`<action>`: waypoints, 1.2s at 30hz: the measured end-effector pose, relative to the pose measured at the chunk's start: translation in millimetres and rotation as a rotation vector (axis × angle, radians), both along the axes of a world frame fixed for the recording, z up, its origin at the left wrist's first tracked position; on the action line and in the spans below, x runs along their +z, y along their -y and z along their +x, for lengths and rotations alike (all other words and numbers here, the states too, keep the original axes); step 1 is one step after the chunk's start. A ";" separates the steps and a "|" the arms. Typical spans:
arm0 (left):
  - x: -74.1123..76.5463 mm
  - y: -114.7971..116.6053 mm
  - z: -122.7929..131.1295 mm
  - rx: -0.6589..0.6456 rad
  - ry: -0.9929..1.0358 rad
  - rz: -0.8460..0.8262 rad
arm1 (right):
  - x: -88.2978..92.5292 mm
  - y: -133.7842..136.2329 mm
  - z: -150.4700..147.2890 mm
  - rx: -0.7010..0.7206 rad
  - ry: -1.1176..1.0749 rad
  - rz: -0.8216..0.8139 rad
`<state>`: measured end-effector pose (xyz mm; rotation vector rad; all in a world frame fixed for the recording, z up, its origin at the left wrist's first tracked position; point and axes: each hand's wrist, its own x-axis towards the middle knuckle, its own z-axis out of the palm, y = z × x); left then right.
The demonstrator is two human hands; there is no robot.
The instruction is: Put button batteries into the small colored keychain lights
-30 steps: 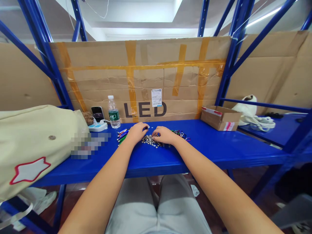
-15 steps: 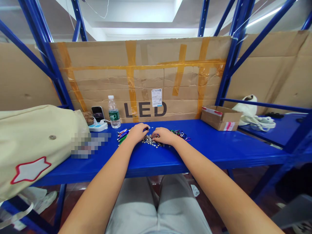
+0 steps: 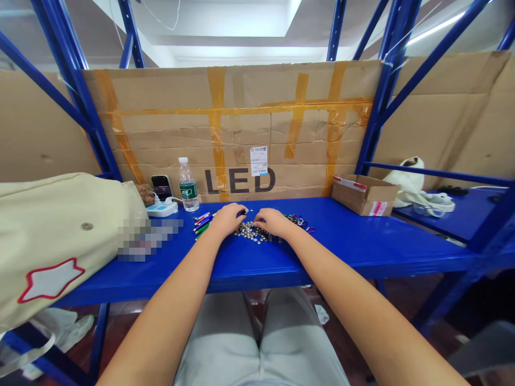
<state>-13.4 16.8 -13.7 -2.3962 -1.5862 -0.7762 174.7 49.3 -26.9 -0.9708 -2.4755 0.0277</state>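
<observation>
A blue steel shelving rack (image 3: 386, 107) surrounds the scene, and its blue shelf (image 3: 354, 246) runs across the view, backed at 12 o'clock by a taped cardboard sheet (image 3: 241, 128) printed "LED". At 9 o'clock, a beige cloth bag (image 3: 52, 225) with a red-edged star patch lies on the shelf, and at 2 o'clock sits a small cardboard box (image 3: 364, 197). At 10 o'clock, a plastic water bottle (image 3: 188, 187) stands near a smartphone (image 3: 161, 187) and a white power strip (image 3: 161, 210). At the centre lies a loose pile of small silver metal discs (image 3: 252, 232). The left hand (image 3: 227, 220) rests at the pile's 10 o'clock edge, just beside slim coloured pen-like tubes (image 3: 202, 224). The right hand (image 3: 273, 222) rests at its 2 o'clock edge, near small carabiner clips (image 3: 298, 221). Both hands are palm-down and just apart, with fingers curled; whether either pinches a disc cannot be told.
</observation>
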 end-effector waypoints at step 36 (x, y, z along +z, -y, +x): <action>10.8 -0.2 -15.6 0.246 0.238 0.275 | 7.1 1.8 1.1 -0.036 -0.441 0.042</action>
